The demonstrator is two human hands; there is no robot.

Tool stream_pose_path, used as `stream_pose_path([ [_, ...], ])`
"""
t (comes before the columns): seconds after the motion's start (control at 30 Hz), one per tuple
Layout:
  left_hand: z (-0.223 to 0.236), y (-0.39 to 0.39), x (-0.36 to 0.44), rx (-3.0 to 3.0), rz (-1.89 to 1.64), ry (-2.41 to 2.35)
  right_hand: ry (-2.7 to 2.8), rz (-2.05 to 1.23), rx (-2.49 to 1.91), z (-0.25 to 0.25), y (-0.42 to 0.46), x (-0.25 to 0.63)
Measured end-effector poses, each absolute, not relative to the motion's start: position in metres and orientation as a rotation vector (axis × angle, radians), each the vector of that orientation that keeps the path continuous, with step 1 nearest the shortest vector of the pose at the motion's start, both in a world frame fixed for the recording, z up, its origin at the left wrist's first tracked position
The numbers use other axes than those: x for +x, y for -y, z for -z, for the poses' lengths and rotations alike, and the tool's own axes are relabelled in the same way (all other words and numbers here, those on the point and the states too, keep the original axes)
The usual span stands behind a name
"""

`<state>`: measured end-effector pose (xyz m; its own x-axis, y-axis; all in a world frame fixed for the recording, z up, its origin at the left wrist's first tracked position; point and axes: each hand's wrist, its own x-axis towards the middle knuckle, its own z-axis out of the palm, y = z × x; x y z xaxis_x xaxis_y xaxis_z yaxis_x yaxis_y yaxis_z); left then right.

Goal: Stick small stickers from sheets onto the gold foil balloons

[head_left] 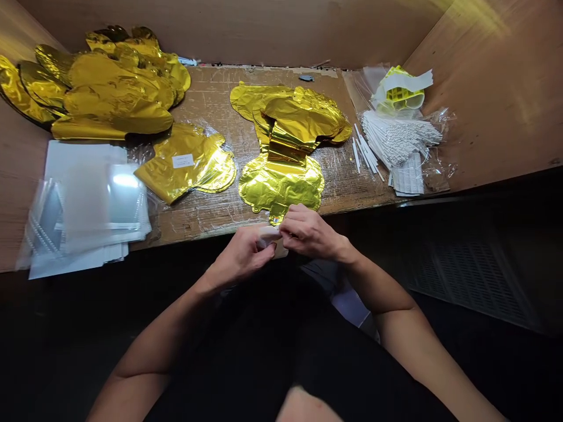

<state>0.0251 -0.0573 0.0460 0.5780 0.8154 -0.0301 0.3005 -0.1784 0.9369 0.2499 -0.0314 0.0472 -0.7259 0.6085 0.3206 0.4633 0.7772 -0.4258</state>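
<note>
My left hand (pixel 244 252) is closed around a white roll that looks like paper or label strip (pixel 268 233), at the front edge of the table. Close beside it, my right hand (pixel 310 234) pinches at the roll's edge with fingers bent together; whatever sits between the fingertips is too small to make out. Just beyond both hands lies a flat gold foil balloon (pixel 281 181), its narrow end reaching the table edge by my right fingers. More crumpled gold foil balloons (pixel 303 114) are heaped behind it.
A large pile of gold foil balloons (pixel 118 88) lies at the back left. In front are a bagged, labelled foil balloon (pixel 189 161) and clear plastic sleeves (pixel 97 199). White sticks (pixel 396 138) and a yellow roll (pixel 400 91) lie right. Wooden walls (pixel 246 29) enclose the table.
</note>
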Motion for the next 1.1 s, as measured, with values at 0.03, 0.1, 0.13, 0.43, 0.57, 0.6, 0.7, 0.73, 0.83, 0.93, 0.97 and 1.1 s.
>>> stream_pose_path([
  [0.03, -0.045, 0.058, 0.025, 1.695, -0.604, -0.924, 2.443, -0.52, -0.828, -0.045, 0.029, 0.251],
  [0.1, -0.04, 0.058, 0.023, 1.547, -0.608, -0.926, 2.236, -0.609, -0.945, -0.041, 0.025, 0.254],
  [0.13, -0.038, 0.059, 0.022, 1.475, -0.609, -0.927, 2.121, -0.605, -1.026, -0.041, 0.024, 0.256],
  [0.43, -0.038, 0.064, 0.022, 1.487, -0.431, -0.886, 2.026, -0.017, -1.158, -0.036, 0.033, 0.25],
  [0.57, -0.041, 0.064, 0.023, 1.531, -0.384, -0.842, 2.251, -0.01, -1.042, -0.028, 0.045, 0.244],
  [0.6, -0.039, 0.064, 0.022, 1.536, -0.399, -0.846, 2.287, -0.056, -1.002, -0.028, 0.047, 0.244],
  [0.7, -0.032, 0.065, 0.018, 1.529, -0.445, -0.823, 2.231, -0.287, -0.954, -0.035, 0.046, 0.249],
  [0.73, -0.029, 0.065, 0.017, 1.523, -0.45, -0.806, 2.174, -0.386, -0.981, -0.039, 0.044, 0.251],
  [0.83, -0.025, 0.066, 0.013, 1.516, -0.439, -0.767, 2.097, -0.79, -1.077, -0.052, 0.035, 0.256],
  [0.93, -0.024, 0.065, 0.01, 1.544, -0.416, -0.784, 2.067, -1.141, -1.118, -0.056, 0.026, 0.258],
  [0.97, -0.024, 0.064, 0.01, 1.574, -0.399, -0.815, 2.006, -1.154, -1.173, -0.055, 0.023, 0.258],
  [1.1, -0.017, 0.059, 0.012, 1.844, -0.225, -1.022, 1.78, -0.969, -1.533, -0.036, 0.007, 0.249],
])
